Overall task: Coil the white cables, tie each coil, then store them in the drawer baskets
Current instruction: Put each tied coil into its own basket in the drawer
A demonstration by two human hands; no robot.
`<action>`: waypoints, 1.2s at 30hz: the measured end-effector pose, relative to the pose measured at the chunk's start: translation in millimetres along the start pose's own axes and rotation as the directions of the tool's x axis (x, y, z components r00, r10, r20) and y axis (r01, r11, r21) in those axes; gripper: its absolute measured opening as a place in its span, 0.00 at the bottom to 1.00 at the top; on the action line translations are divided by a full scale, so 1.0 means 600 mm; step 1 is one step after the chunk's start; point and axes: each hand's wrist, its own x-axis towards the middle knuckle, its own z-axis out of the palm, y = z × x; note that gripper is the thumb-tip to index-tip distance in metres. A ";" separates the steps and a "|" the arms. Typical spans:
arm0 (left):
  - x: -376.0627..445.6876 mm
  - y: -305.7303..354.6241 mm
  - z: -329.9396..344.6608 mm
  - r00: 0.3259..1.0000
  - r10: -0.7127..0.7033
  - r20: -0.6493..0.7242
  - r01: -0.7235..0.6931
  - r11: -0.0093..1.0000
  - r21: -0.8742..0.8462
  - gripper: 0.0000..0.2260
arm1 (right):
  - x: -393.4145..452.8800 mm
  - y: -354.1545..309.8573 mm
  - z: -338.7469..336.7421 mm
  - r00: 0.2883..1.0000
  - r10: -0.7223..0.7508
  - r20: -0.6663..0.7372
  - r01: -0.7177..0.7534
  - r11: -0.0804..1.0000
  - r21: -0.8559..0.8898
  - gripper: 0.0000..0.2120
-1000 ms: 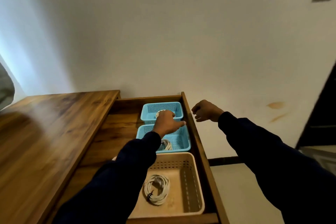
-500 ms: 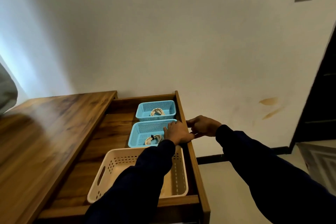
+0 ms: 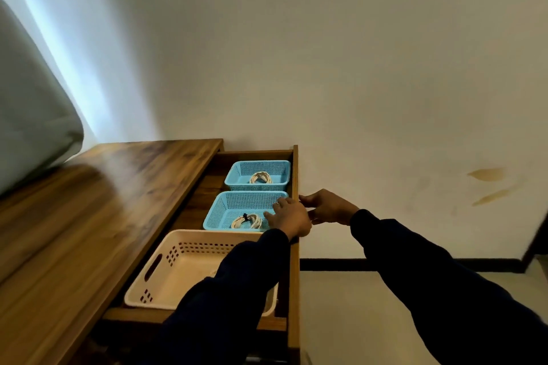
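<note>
Coil (image 3: 247, 221) flat in basket (image 3: 225, 210)

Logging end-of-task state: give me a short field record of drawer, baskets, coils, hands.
drawer: open
far blue basket: one tied coil
middle blue basket: one tied coil
cream basket: contents hidden by sleeve
left hand: on middle basket's right rim, nothing held
right hand: on drawer's right side wall

left hand (image 3: 289, 216) — fingers extended, right hand (image 3: 327, 207) relaxed
</note>
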 end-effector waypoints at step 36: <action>0.021 -0.346 -0.073 0.736 -0.525 -0.428 0.665 0.679 0.310 0.62 | 0.352 -0.265 0.250 0.575 -0.722 0.385 0.744 0.265 -0.614 0.69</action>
